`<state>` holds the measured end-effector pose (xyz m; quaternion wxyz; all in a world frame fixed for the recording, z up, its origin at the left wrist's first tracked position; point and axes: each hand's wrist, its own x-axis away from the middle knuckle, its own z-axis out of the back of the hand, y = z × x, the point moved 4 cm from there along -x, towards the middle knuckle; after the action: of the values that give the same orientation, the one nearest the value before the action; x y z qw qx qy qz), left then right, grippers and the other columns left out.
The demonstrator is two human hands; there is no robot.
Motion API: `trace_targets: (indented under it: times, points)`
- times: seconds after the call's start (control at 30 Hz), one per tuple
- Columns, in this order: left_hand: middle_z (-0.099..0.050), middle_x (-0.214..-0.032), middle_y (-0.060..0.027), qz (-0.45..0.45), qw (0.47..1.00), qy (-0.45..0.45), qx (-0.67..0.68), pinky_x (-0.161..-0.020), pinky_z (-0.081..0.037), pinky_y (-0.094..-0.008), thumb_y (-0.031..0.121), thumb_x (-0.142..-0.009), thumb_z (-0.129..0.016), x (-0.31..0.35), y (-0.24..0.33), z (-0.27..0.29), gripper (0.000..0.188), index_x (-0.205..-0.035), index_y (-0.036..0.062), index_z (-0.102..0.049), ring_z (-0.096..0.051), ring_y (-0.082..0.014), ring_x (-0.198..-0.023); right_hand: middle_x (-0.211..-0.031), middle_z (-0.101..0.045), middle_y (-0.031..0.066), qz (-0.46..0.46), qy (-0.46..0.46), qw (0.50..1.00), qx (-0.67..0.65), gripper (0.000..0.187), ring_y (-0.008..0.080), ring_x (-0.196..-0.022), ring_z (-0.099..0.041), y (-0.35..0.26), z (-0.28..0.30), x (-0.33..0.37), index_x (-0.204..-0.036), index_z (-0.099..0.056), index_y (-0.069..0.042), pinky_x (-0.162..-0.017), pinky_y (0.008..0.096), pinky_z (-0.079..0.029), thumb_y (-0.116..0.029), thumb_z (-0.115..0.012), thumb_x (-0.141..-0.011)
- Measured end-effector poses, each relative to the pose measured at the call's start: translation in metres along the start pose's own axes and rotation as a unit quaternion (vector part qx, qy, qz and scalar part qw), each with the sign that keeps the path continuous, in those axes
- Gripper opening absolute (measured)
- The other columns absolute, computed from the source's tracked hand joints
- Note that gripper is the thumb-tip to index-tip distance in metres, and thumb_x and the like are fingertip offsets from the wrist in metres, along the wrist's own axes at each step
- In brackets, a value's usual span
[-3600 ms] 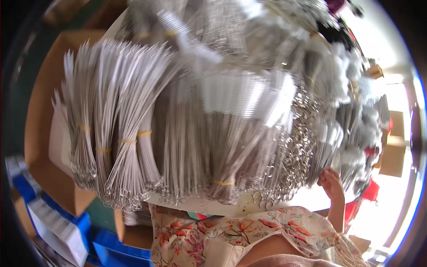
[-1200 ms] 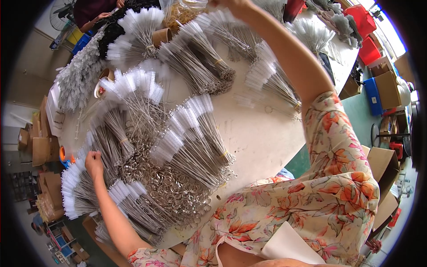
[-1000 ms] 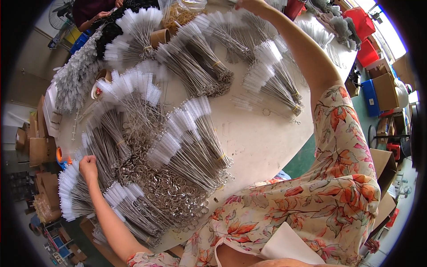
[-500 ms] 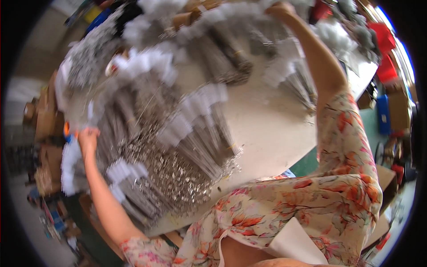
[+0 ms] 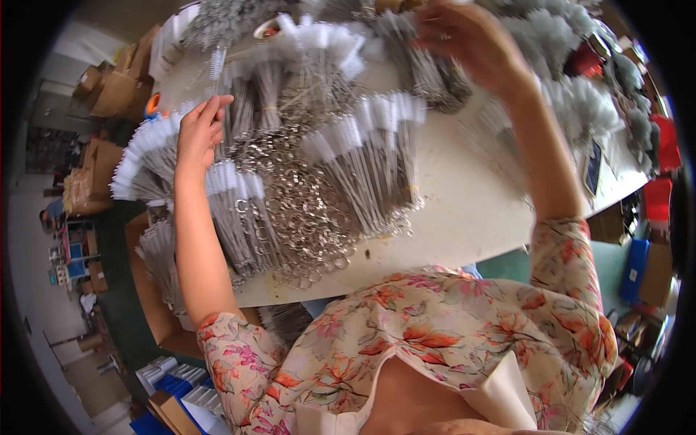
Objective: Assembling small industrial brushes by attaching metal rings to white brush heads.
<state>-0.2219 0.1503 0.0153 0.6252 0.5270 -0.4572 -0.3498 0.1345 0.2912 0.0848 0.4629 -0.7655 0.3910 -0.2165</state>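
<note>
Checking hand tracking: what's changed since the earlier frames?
The view shifted. The right hand, blurred, came back toward the body and left, now over the rear brushes; its grip is unclear. The left hand now appears pinched on a single brush. Ring pile and near bundle look undisturbed.

Boxes and bins around a pale worktop (image 5: 449,232).
Brown cardboard boxes (image 5: 119,90) sit piled off to the left, beyond an orange loop (image 5: 151,106) at the worktop's edge. Farther down that side, a small rack (image 5: 76,254) stands by the green floor (image 5: 119,239). An open carton (image 5: 148,293) is just below the worktop's left edge. At far right, two red bins (image 5: 665,145) show near a blue box (image 5: 634,270).
</note>
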Motion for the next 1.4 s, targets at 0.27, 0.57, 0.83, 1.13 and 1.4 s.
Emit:
trace_targets:
  times: [0.27,0.57,0.83,1.13,1.4]
  points:
    - [-0.055,-0.073,0.0022,-0.158,0.987,-0.016,0.005,-0.044,-0.031,-0.0155,0.022,-0.090,-0.053,0.090,0.007,-0.129,0.022,-0.096,0.0036,-0.064,-0.039,-0.0012,-0.054,-0.106,-0.056,0.0102,-0.013,-0.124,0.992,0.021,0.023,0.0200,-0.104,-0.054,0.088,-0.063,0.027,-0.095,-0.053,-0.003,-0.092,0.0405,-0.046,-0.021,-0.039,-0.096]
    - [-0.058,-0.075,-0.0085,-0.504,0.847,0.167,-0.023,-0.062,-0.049,-0.0216,0.003,-0.085,-0.056,0.158,-0.005,-0.145,0.007,-0.085,-0.0045,-0.057,-0.059,-0.0135,-0.067,-0.104,-0.060,0.0069,0.136,-0.052,0.979,0.140,0.040,0.0173,-0.102,-0.050,0.106,-0.065,0.093,-0.109,-0.060,-0.003,-0.092,0.0321,-0.036,-0.037,-0.054,-0.088]
    - [-0.052,-0.105,-0.0086,-0.588,0.744,0.112,-0.298,-0.070,-0.046,-0.0296,-0.004,-0.067,-0.069,0.201,-0.060,-0.165,0.036,-0.101,0.0069,-0.064,-0.053,-0.0216,-0.088,-0.080,-0.062,0.0022,-0.169,-0.013,0.935,-0.312,0.021,0.0128,-0.077,-0.060,0.168,-0.088,0.126,-0.096,-0.058,-0.005,-0.069,0.0236,-0.049,-0.022,-0.049,-0.092]
    - [-0.024,-0.137,-0.0205,-0.409,0.899,-0.098,-0.123,-0.093,-0.039,-0.0401,0.039,-0.069,-0.074,0.202,-0.028,-0.127,0.098,-0.136,-0.0014,-0.016,-0.039,-0.0300,-0.119,-0.076,-0.064,0.0080,0.004,-0.240,0.896,0.373,0.013,0.0137,-0.068,-0.059,0.146,-0.116,0.154,-0.085,-0.061,-0.002,-0.062,0.0276,-0.047,-0.013,-0.054,-0.084]
    - [-0.057,-0.091,-0.0071,-0.363,0.911,-0.125,-0.152,-0.068,-0.046,-0.0307,0.023,-0.073,-0.071,0.225,-0.057,-0.135,0.026,-0.088,0.0049,-0.059,-0.056,-0.0221,-0.086,-0.068,-0.056,-0.0001,-0.239,-0.293,0.901,0.210,0.016,0.0066,-0.063,-0.051,0.139,-0.097,0.177,-0.086,-0.060,-0.001,-0.057,0.0224,-0.042,-0.015,-0.053,-0.089]
